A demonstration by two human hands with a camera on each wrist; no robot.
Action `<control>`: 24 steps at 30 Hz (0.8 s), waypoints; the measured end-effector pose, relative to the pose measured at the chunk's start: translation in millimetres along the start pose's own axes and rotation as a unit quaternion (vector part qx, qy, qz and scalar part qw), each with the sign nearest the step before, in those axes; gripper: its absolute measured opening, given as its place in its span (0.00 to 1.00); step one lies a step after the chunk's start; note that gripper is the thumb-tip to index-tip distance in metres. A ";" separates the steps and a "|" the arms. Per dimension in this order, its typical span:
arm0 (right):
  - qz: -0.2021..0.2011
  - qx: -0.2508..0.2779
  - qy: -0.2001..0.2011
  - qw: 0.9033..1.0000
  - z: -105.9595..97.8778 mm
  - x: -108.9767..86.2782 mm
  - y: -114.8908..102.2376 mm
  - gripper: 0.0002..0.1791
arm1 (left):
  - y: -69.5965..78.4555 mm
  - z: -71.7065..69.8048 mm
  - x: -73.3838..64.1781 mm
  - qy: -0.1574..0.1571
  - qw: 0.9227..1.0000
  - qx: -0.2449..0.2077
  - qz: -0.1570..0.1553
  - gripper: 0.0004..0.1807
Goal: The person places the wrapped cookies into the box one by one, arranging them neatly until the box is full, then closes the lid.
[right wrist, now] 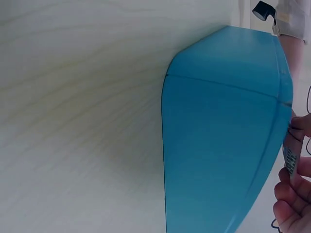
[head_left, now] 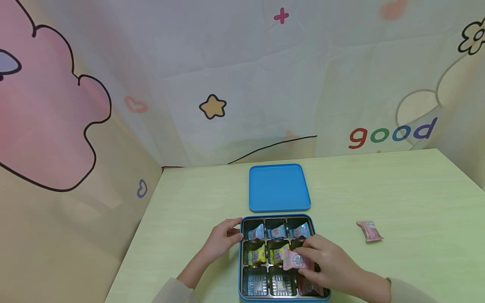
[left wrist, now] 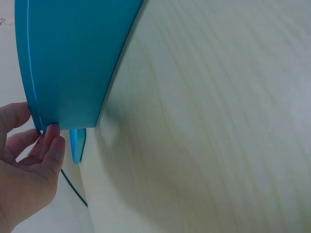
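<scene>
A blue box (head_left: 240, 269) holds a dark divided tray. Blue-wrapped candies (head_left: 278, 232) sit in its far row, yellow-wrapped ones (head_left: 257, 255) in the left and middle compartments of the middle row. At the box's far left corner, my left hand (head_left: 222, 240) holds the rim, its fingers bent at the edge in the left wrist view. Between thumb and fingers, my right hand (head_left: 333, 265) pinches a pink-wrapped candy (head_left: 294, 260) over the tray's right side. Below that hand, a reddish-pink wrapper (head_left: 308, 288) shows in the near right compartment. The hand partly hides the right column.
Behind the box, the flat blue lid (head_left: 279, 187) lies on the pale wood-grain table (head_left: 189, 193). Another pink-wrapped candy (head_left: 369, 231) lies on the table to the right. A printed cloth backdrop (head_left: 261, 84) stands along the table's back.
</scene>
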State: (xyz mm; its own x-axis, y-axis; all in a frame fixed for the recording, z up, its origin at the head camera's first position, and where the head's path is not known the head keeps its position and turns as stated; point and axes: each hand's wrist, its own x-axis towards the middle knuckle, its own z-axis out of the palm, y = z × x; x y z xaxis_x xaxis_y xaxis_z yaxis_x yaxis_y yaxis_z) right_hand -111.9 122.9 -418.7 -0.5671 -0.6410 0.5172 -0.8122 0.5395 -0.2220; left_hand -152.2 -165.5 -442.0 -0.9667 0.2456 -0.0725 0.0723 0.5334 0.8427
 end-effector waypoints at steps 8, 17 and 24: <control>-0.033 0.003 -0.004 0.999 11.3 1.5 -3.6 0.14 | 0.2 0.1 0.0 0.001 1.000 0.002 0.000 0.26; -0.018 0.018 -0.051 0.998 15.6 4.3 -10.1 0.11 | 1.4 0.0 -0.3 -0.001 1.000 0.000 -0.004 0.26; -0.024 0.029 -0.099 0.994 18.7 5.4 -14.0 0.10 | 0.8 -0.1 -0.3 -0.001 1.000 0.000 -0.002 0.26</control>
State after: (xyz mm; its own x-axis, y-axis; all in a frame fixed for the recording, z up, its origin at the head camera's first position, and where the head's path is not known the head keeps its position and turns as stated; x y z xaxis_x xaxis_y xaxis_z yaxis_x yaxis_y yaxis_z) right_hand -106.1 101.7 -428.3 -0.5386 -0.7635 0.3564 -0.8423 0.4764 -0.2521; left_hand -151.9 -165.2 -441.3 -0.9664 0.2455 -0.0764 0.0693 0.5349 0.8421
